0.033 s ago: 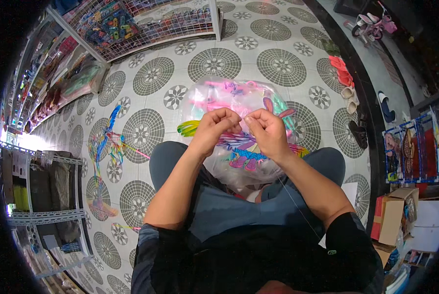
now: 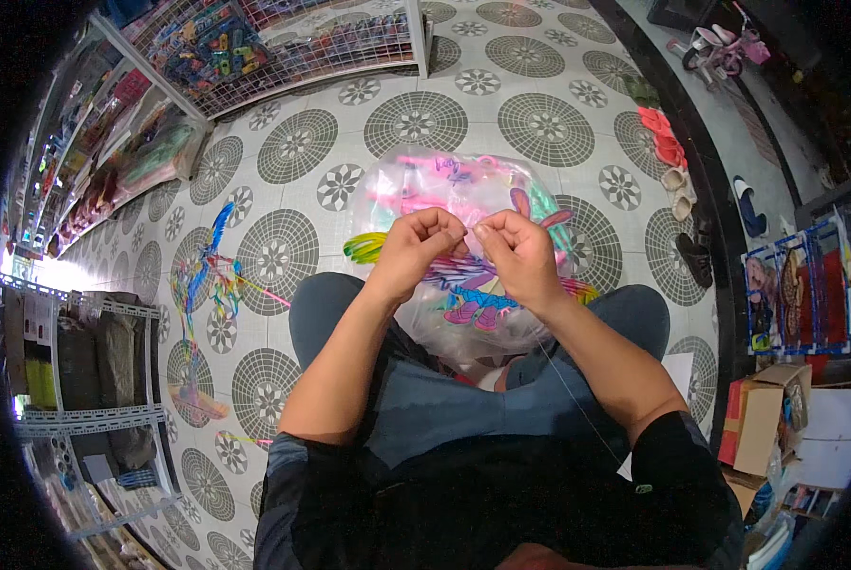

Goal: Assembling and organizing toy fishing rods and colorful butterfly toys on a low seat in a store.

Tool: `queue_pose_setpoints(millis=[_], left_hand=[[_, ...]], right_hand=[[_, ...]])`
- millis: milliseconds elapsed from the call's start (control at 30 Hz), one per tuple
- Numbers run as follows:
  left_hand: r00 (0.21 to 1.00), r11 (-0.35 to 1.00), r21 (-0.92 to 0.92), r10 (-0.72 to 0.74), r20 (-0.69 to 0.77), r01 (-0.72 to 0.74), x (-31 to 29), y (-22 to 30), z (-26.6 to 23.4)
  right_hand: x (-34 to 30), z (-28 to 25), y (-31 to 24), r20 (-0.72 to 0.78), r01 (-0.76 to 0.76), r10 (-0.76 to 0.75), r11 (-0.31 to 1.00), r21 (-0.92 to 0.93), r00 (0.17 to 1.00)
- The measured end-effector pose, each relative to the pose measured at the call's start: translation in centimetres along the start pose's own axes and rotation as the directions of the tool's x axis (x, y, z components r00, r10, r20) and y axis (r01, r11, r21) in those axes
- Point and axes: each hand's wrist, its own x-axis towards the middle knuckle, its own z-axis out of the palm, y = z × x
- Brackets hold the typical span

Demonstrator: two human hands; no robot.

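Observation:
My left hand (image 2: 421,249) and my right hand (image 2: 517,255) meet at the fingertips, each in a closed pinch. Whatever lies between the fingers is too small to make out. A thin pale thread (image 2: 577,402) runs below my right wrist, across my lap towards a small white piece (image 2: 626,467) by my right sleeve. Beneath both hands lies a brightly printed flat thing (image 2: 482,300) with rainbow stripes and a figure in blue and purple; my hands partly cover it. It rests on a bulging clear plastic bag (image 2: 387,188) with pink and turquoise contents, between my bent knees.
A rainbow-coloured thing with long tails (image 2: 218,271) lies on the patterned tile floor (image 2: 487,84) at left. Shelving (image 2: 93,415) and a wire rack (image 2: 302,62) stand at left and far left. Shoes (image 2: 684,195), a cardboard box (image 2: 756,427) and a blue rack (image 2: 796,290) line the right.

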Motion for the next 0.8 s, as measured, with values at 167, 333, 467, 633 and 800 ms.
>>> queue_pose_setpoints(millis=[167, 333, 467, 633, 800], left_hand=[[1.0, 0.999, -0.034, 0.013, -0.017, -0.014, 0.2, -0.5, -0.5], [0.994, 0.996, -0.081, 0.016, -0.105, -0.025, 0.5, -0.1, -0.9], [0.995, 0.991, -0.093, -0.095, -0.019, 0.092, 0.3, 0.1, -0.8], [0.98, 0.98, -0.023, -0.199, 0.021, 0.2, 0.2, -0.2, -0.4], [0.994, 0.995, -0.011, -0.096, 0.042, 0.097, 0.2, -0.7, -0.6]], right_hand=[[0.1, 0.2, -0.1, 0.007, 0.001, -0.001, 0.999, -0.043, 1.0], [0.2, -0.2, -0.3, 0.028, -0.009, 0.011, 0.999, -0.052, 1.0], [0.2, 0.1, -0.4, 0.055, -0.002, 0.003, 1.0, -0.022, 0.998], [0.2, 0.4, -0.6, 0.089, 0.032, -0.032, 0.999, 0.007, 0.995], [0.3, -0.2, -0.6, 0.112, -0.028, 0.045, 0.989, -0.146, 0.993]])
